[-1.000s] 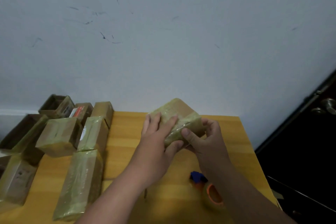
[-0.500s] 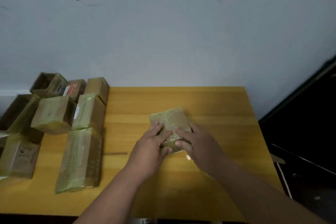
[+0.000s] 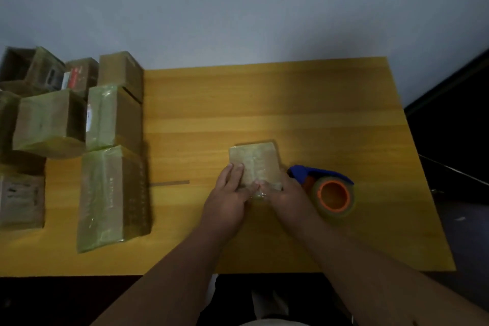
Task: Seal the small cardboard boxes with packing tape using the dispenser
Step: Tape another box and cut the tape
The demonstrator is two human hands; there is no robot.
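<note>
Since a moment earlier the box (image 3: 254, 165) had settled flat mid-tabletop (image 3: 264, 103) beside the dispenser (image 3: 328, 188), left hand (image 3: 227, 198) and right hand (image 3: 284, 194) flat-fingered on its near end, best rubbing tape outward firmly.

Readable text: none is showing clearly enough to read.
Red and white label: it is sitting on a taped box (image 3: 79, 75) at the far left of the table (image 3: 264, 103), its print blurring beyond reading.
White label strip: it is showing on the side of another taped box (image 3: 111, 116), too small to tell.
Dark markings: they are appearing on the near-left box (image 3: 21, 197), smeared and illegible.
</note>
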